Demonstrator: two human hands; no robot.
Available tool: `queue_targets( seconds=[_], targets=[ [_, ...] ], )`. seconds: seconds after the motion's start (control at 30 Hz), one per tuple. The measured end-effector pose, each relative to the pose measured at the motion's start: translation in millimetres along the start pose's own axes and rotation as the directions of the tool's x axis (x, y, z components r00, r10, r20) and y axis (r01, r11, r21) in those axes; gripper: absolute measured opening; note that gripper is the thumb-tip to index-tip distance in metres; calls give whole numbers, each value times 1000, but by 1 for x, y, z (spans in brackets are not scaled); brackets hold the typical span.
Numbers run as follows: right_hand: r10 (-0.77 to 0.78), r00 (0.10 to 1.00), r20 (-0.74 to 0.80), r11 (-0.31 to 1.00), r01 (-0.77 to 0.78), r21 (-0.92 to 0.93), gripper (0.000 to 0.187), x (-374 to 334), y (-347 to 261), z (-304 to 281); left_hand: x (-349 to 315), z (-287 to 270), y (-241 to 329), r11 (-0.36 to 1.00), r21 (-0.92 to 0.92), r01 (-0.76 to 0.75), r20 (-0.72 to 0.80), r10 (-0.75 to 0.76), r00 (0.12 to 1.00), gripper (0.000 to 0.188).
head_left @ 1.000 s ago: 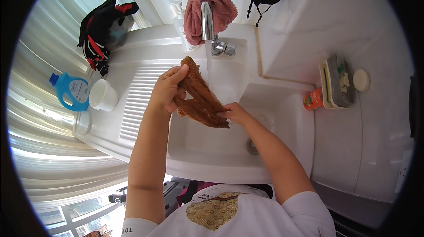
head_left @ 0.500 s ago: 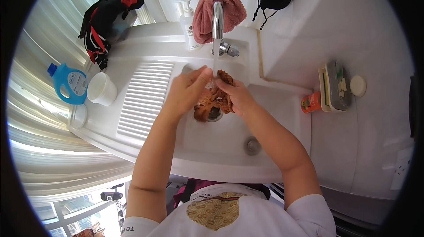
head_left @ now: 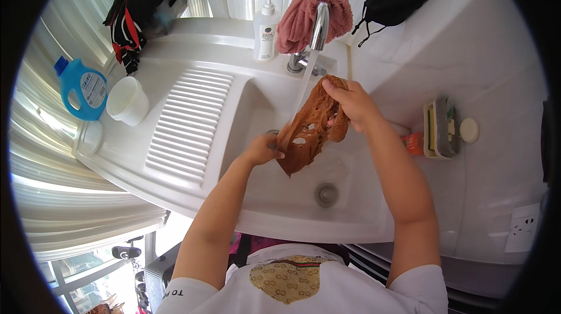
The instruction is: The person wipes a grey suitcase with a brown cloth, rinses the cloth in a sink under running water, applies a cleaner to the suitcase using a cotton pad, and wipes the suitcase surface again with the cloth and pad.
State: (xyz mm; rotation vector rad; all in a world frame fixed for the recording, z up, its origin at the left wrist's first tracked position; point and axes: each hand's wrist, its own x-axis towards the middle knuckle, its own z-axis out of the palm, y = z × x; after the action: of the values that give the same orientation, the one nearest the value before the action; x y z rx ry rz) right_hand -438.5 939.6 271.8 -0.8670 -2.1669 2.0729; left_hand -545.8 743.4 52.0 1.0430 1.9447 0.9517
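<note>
A wet brown cloth (head_left: 318,106) with several holes in it is stretched out above the basin of a white sink (head_left: 362,197). My right hand (head_left: 355,106) pinches its upper right end, fingers closed. My left hand (head_left: 263,150) grips the lower left edge, the fingertips partly hidden. From the chrome faucet (head_left: 319,27) a stream of water (head_left: 304,89) runs down along the left side of the cloth. One drain is partly hidden beside my left hand; a second round drain (head_left: 326,195) shows nearer to me.
A pink towel (head_left: 292,21) hangs over the faucet, beside a white pump bottle (head_left: 266,30). Left of the basin lie a ribbed washboard surface (head_left: 190,124), a white tub (head_left: 128,103) and a blue detergent bottle (head_left: 85,89). A soap caddy (head_left: 441,130) is at the right.
The bunched cloth has been spread out between my hands and raised from the basin floor. My right hand moved right, my left hand down. The view has shifted a little.
</note>
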Motion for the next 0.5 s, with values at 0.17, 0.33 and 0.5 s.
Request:
queue_targets(
  seconds=[0.17, 0.33, 0.5],
  targets=[
    [77, 987, 140, 969, -107, 223, 33, 4, 13, 10, -1, -17, 110, 608, -773, -181, -123, 136, 983, 29],
    [19, 998, 58, 985, -29, 170, 34, 13, 8, 17, 8, -9, 74, 789, -587, -180, -85, 161, 983, 30],
    [44, 992, 115, 951, -77, 300, 36, 11, 6, 9, 10, -29, 52, 999, 17, -44, 197, 40, 980, 31]
  ],
)
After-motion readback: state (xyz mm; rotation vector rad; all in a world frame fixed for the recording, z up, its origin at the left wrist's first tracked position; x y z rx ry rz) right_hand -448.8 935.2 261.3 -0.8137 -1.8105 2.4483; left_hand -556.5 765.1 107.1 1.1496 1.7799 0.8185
